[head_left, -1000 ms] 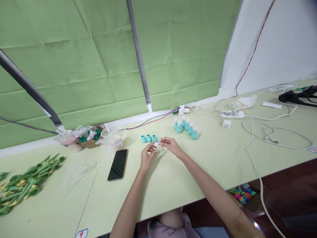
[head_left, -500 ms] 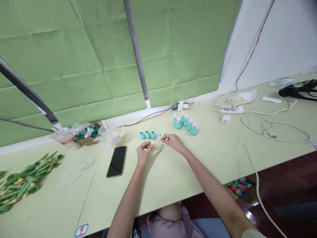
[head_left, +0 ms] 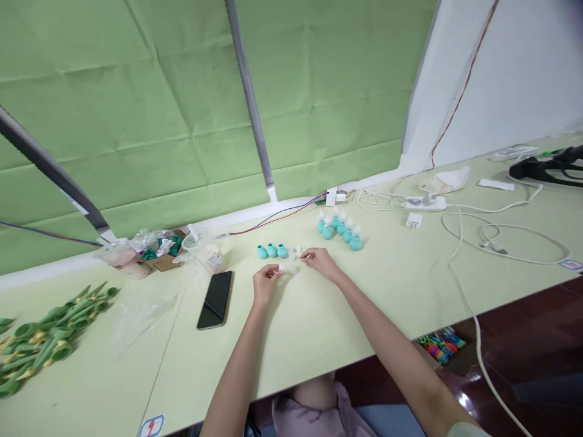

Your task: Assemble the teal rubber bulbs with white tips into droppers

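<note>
My left hand [head_left: 266, 283] is closed in a pinch, with a small white piece [head_left: 281, 267] at its fingertips. Facing it, my right hand [head_left: 319, 261] also pinches, its fingertips at a few small white translucent pieces [head_left: 294, 255] on the table; what it grips is too small to make out. Just behind the hands stand three open-topped turquoise bottles [head_left: 272, 250] in a row. Farther right are several turquoise bottles with white pointed tops [head_left: 348, 233], standing upright and apart from my right hand.
A black phone [head_left: 215, 300] lies left of my left hand. Farther left are a clear plastic bag [head_left: 139, 318], green tubular parts [head_left: 59, 331] and a cardboard box [head_left: 166, 261]. White cables and a power strip [head_left: 426, 203] lie at the right.
Both hands stay in nearly the same spot, still pinching. The white piece at my left fingertips sits slightly lower in the picture. The view has shifted slightly.
</note>
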`<state>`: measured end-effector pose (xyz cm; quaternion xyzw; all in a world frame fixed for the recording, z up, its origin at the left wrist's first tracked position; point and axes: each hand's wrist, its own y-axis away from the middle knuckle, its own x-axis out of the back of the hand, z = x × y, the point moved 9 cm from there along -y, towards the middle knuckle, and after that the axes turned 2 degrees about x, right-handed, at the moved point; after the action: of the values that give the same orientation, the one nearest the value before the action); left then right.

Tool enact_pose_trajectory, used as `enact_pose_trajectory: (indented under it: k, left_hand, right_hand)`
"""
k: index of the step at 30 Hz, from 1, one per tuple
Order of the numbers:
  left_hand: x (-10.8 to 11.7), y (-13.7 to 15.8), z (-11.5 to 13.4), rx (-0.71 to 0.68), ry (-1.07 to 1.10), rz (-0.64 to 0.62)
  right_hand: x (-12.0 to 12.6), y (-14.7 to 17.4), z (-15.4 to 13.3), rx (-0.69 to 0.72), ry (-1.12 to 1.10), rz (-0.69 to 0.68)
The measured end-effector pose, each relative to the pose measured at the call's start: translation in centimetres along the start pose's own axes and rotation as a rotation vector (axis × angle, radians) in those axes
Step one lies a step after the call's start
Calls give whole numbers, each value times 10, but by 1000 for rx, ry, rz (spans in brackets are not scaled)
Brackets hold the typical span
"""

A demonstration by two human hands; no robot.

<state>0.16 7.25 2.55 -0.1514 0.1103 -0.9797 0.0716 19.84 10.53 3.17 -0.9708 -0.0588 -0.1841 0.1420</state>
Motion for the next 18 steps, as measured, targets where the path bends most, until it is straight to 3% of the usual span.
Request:
enact_pose_trajectory:
  k: [2,6,9,14,18]
  left_hand:
    - [-2,2,4,-17,-20,-14]
    - [-7,8,15,-44,-59,-43]
    - [-9,11,21,-65,-64,-48]
    - [-8,13,26,-81,-48,-31]
    - [-7,14,27,-74,-53,-16]
  right_hand:
    - [-7,1,-5,-54,-201,-22]
    - [-21,5,-26,36,-399,-47]
    - [-28,9,-32,71,-403,-57]
    - [-22,12,-40,152,-241,57]
    - [-32,10,-31,78,-381,13]
